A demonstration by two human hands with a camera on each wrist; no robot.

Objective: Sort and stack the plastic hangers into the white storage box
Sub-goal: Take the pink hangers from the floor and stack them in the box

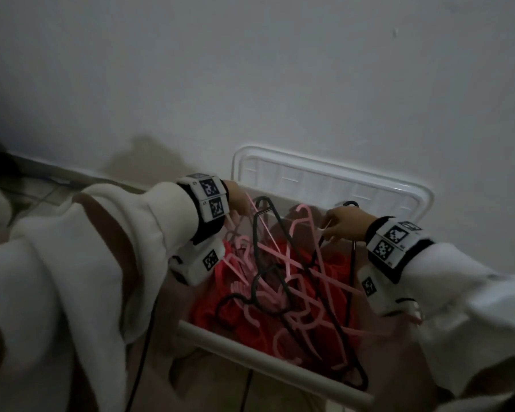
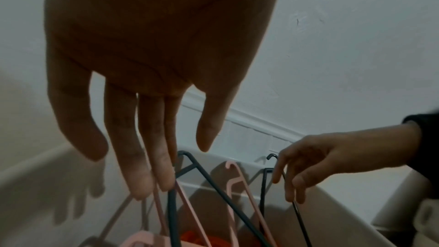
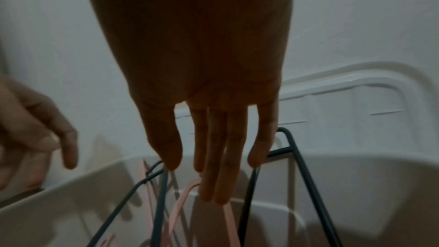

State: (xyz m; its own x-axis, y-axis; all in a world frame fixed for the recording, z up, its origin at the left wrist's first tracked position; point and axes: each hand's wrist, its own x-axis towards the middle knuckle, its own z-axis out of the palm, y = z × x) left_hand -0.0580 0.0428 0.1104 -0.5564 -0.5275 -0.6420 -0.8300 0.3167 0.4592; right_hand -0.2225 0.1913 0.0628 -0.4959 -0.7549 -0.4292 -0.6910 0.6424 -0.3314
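Left hand: the left hand (image 2: 152, 48) is reaching down with fingers straight and slightly spread, fingertips (image 2: 166, 179) touching the pink hangers (image 1: 283, 263); nothing is curling round them yet
Right hand: the right hand (image 1: 344, 224) is hanging over the far right of the pile, fingers extended downward and brushing a black hanger (image 3: 294, 159); whether it is pinching the thin bar is impossible to tell
Hangers: pink and black ones are lying crossed and tangled, hooks pointing different ways, several leaning against the far wall of the box
Box: the white storage box (image 1: 191, 330) is standing against the wall (image 1: 250, 69), with its lid (image 1: 333, 176) propped upright behind it
Contents: the hangers are resting on something red (image 1: 220, 307) lower down, possibly cloth or more plastic
Progress: the hangers are already sitting inside the box, but unsorted; separating the colours and stacking them neatly is looking like most of the remaining work
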